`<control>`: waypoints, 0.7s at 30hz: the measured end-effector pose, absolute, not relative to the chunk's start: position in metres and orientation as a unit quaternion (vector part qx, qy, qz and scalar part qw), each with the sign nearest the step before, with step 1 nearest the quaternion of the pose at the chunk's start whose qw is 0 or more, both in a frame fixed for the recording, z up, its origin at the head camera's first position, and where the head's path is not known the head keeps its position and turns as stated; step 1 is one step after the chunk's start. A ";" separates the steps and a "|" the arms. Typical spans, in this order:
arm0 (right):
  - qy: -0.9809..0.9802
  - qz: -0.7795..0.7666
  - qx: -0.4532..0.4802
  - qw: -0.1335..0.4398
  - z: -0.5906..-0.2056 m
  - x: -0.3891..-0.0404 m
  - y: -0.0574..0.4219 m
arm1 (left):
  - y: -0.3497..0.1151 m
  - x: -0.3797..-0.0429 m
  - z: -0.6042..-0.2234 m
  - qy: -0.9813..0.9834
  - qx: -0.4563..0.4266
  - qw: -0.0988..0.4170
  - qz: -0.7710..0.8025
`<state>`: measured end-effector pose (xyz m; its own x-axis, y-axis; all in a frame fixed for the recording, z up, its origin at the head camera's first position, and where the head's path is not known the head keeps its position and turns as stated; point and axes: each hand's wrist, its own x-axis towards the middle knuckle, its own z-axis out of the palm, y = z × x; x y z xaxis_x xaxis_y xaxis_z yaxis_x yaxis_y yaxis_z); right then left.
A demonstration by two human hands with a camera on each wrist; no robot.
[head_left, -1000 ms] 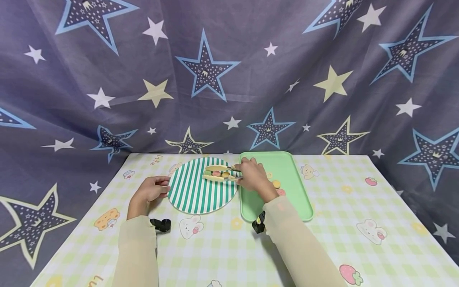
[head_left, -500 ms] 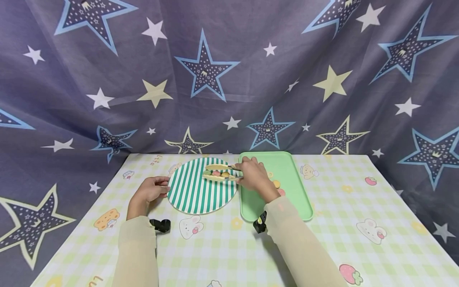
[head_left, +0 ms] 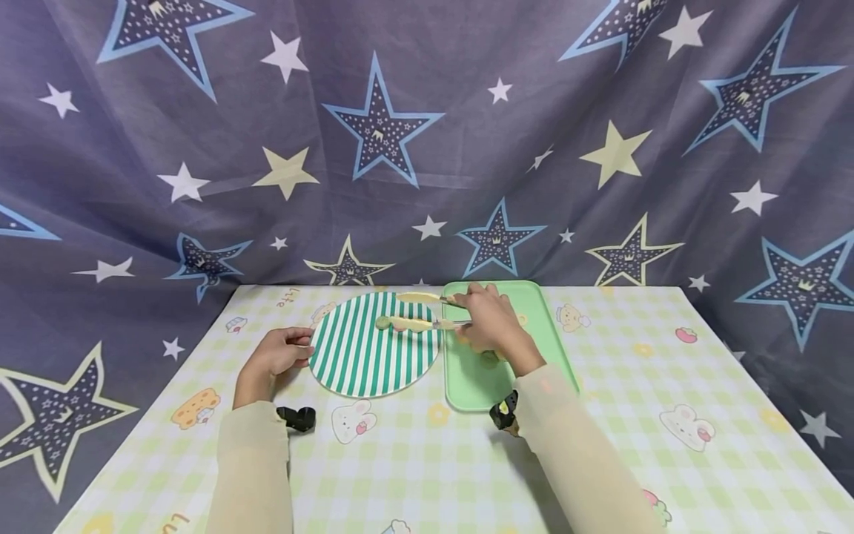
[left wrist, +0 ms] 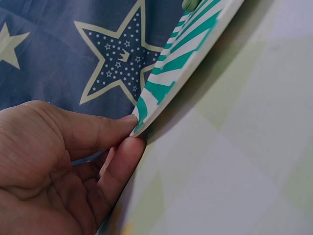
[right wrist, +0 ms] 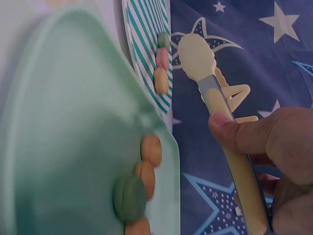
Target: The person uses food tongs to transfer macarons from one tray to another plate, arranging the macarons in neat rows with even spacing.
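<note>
My left hand (head_left: pixel 270 357) pinches the left rim of a round plate (head_left: pixel 353 348) with green and white stripes; the left wrist view shows thumb and fingertips on that rim. In my right hand (head_left: pixel 494 322) is a pair of tongs (right wrist: pixel 196 58) with cream scalloped tips, arms spread apart, nothing between them. The tips lie over the plate's right part in the head view. A green macaron (right wrist: pixel 164 40), a pink macaron (right wrist: pixel 162 58) and an orange-yellow macaron (right wrist: pixel 161 81) sit in a row on the plate, partly covered by the tongs in the head view.
A light green rectangular tray (head_left: pixel 470 393) stands against the plate's right side, under my right forearm. Several macarons lie in it, among them a green macaron (right wrist: pixel 130 198) and an orange macaron (right wrist: pixel 151 150). A star-patterned curtain (head_left: pixel 427 148) hangs behind the table.
The tongs have opened, leaving the three macarons on the plate. My right hand has drawn back to the right with the tongs. My left hand keeps its place on the rim.
</note>
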<state>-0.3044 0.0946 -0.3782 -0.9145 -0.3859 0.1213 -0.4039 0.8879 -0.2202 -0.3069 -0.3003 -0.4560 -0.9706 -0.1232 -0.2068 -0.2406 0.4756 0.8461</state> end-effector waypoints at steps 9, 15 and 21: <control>-0.971 0.135 0.191 0.054 -0.376 -0.297 0.137 | -0.299 -0.308 -0.458 0.856 -0.105 0.058 0.503; -0.970 0.138 0.189 0.061 -0.379 -0.293 0.160 | -0.300 -0.308 -0.457 0.858 -0.103 0.055 0.499; -0.968 0.146 0.196 0.061 -0.380 -0.286 0.177 | -0.301 -0.308 -0.457 0.858 -0.103 0.059 0.500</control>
